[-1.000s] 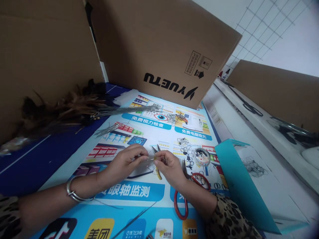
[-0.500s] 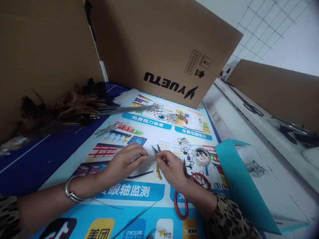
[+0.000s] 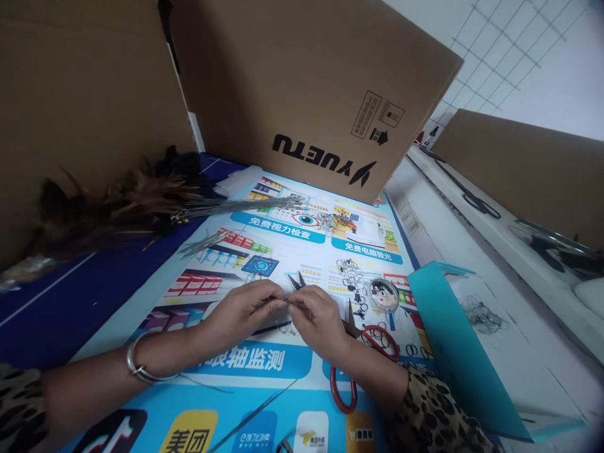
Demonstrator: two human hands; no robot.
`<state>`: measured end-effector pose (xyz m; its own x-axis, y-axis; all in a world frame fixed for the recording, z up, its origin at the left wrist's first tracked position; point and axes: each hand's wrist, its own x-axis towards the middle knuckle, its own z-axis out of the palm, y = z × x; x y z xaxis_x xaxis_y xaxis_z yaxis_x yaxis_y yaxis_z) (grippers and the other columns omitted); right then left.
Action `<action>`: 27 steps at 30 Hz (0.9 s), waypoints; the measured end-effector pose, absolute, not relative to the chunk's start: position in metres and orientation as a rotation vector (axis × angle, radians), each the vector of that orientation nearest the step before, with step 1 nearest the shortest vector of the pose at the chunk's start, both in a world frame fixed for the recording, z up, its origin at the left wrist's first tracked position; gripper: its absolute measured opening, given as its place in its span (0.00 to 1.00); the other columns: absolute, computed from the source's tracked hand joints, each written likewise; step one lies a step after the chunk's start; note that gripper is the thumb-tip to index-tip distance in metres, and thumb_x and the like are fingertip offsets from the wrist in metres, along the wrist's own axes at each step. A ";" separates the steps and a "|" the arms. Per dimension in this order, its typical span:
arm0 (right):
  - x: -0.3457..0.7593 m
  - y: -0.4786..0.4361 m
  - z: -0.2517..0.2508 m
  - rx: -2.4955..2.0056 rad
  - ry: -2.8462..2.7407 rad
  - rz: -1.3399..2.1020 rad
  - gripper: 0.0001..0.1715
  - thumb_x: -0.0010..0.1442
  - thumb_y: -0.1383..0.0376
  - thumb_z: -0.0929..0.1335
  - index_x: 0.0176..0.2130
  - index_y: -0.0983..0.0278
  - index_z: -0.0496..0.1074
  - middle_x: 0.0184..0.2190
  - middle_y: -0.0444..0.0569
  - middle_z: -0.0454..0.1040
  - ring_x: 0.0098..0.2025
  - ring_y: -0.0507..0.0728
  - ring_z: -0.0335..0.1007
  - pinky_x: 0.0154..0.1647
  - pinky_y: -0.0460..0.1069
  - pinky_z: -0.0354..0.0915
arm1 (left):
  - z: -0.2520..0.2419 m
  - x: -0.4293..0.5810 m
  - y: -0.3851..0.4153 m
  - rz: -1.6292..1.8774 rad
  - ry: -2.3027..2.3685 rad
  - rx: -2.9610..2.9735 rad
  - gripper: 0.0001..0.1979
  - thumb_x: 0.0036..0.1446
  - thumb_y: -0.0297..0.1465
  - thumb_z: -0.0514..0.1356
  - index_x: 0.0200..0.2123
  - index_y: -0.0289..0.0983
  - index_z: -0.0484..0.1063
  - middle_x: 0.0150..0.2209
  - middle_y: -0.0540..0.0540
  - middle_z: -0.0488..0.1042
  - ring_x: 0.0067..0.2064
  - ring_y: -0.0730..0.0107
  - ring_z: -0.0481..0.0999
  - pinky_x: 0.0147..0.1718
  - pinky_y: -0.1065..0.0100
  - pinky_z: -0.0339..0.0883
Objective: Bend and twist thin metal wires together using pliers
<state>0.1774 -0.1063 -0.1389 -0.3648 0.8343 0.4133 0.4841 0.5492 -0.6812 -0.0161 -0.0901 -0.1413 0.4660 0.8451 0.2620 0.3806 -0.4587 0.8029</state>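
My left hand is closed in a pinch on a thin wire, a fine strand that hangs in a faint loop below the fingers. My right hand meets it fingertip to fingertip, pinching at the same spot. What lies right between the fingertips is too small to make out clearly. Past the right knuckles show the dark jaws of a pair of pliers; its handles are hidden under the hand. Red-handled scissors lie partly beneath my right forearm.
Small black rings and wire pieces lie by a round tin. Bundled wires and brown feathers are at the left. Cardboard stands behind. A teal box is at the right; loose dark strands lie in front.
My hands have come together at the fingertips, the right moving slightly left. The pliers' yellow handle, visible before, is now covered. The wire loop under the fingers has shifted.
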 end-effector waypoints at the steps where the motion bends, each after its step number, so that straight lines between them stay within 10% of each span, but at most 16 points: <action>1: 0.177 -0.106 -0.140 -1.056 -2.021 0.570 0.09 0.59 0.67 0.64 0.39 0.61 0.72 0.36 0.51 0.72 0.41 0.56 0.67 0.43 0.50 0.65 | -0.141 -0.015 -0.090 0.872 1.005 2.006 0.08 0.61 0.35 0.53 0.34 0.39 0.70 0.32 0.48 0.73 0.35 0.68 0.70 0.36 0.70 0.63; 16: 0.180 -0.107 -0.133 -0.994 -2.015 0.439 0.06 0.60 0.66 0.64 0.35 0.62 0.72 0.39 0.51 0.66 0.45 0.57 0.63 0.45 0.53 0.63 | -0.137 -0.006 -0.089 0.788 0.832 1.215 0.12 0.50 0.36 0.63 0.35 0.36 0.68 0.26 0.53 0.63 0.28 0.74 0.64 0.28 0.72 0.60; 27: 0.184 -0.108 -0.127 -0.962 -2.353 -0.274 0.05 0.59 0.68 0.65 0.35 0.60 0.71 0.32 0.49 0.70 0.36 0.57 0.59 0.38 0.53 0.55 | -0.131 -0.006 -0.094 0.785 0.781 0.987 0.10 0.50 0.33 0.64 0.28 0.35 0.66 0.22 0.55 0.64 0.24 0.78 0.64 0.24 0.75 0.55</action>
<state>0.1838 -0.1076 -0.1270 -0.5745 0.5755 0.5820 0.6939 0.7196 -0.0266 -0.0060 -0.0938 -0.1310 0.4911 0.8471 -0.2029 -0.2074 0.3400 0.9173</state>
